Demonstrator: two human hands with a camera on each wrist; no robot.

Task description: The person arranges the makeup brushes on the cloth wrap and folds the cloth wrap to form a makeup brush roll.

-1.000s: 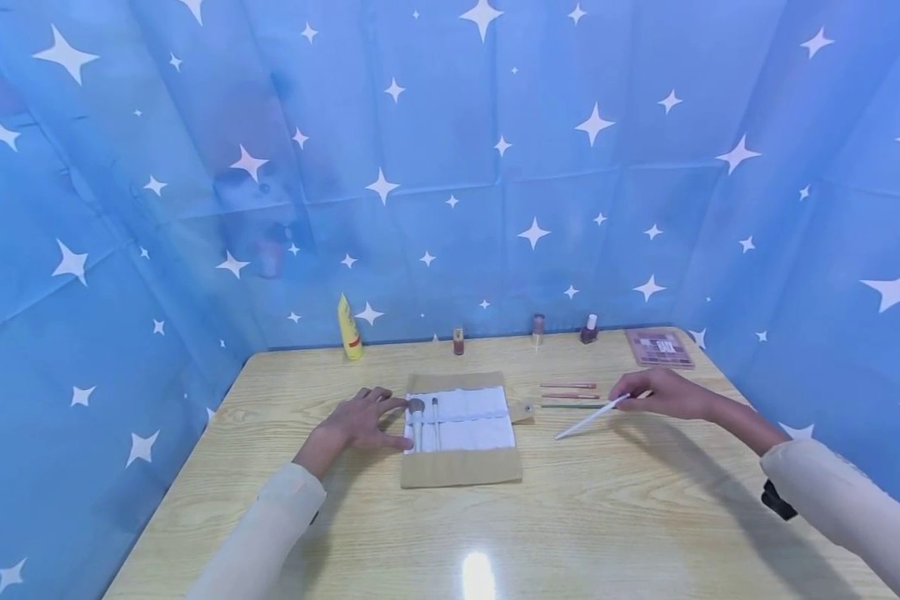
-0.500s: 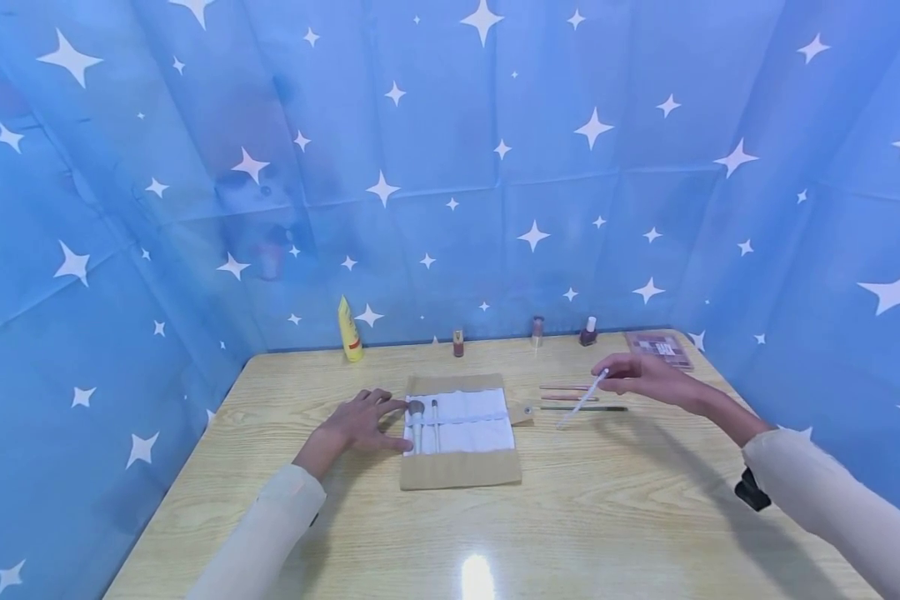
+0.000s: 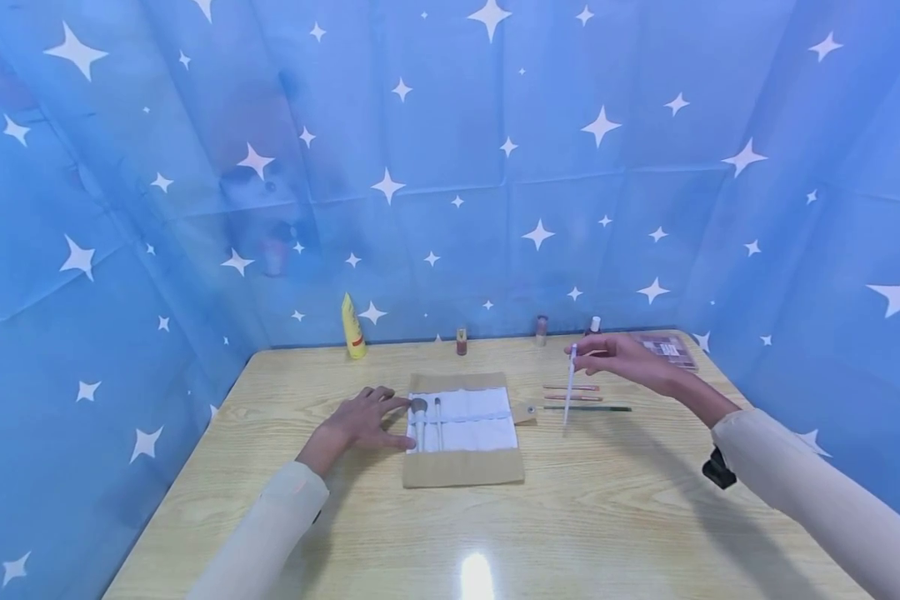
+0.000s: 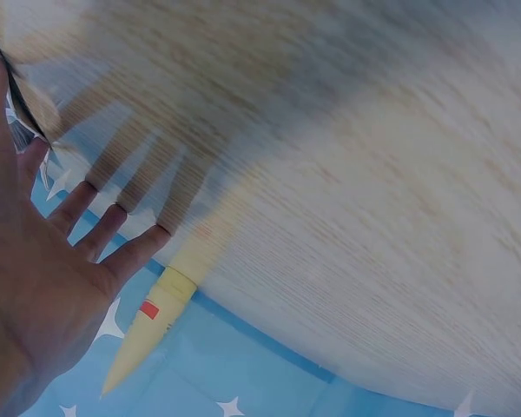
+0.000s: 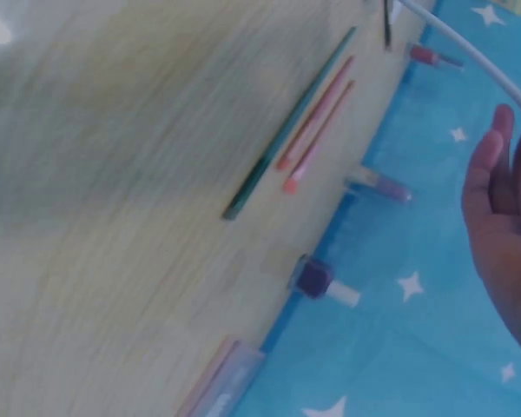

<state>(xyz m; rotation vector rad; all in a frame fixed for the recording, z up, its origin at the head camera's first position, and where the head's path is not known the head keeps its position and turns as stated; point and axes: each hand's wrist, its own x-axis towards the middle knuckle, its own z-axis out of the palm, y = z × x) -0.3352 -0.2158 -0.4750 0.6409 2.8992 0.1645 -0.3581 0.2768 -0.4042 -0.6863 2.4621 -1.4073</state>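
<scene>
A tan brush roll with a white pocketed lining lies unrolled on the table. A fluffy makeup brush and a thinner brush stand in its left pockets. My left hand rests at the roll's left edge, thumb and fingertips touching it; the left wrist view shows fingers spread. Between thumb and fingers, my right hand pinches a slim white makeup brush by its upper end. It hangs nearly upright, right of the roll's snap tab; its bristles cannot be made out.
Right of the roll lie two pink brushes and a dark green one. Along the back edge stand a yellow tube, small bottles and a palette. A starry blue curtain surrounds the table.
My right hand has moved left and slightly up with the white brush, which has swung from slanted to nearly upright. My left hand stays at the roll's edge.
</scene>
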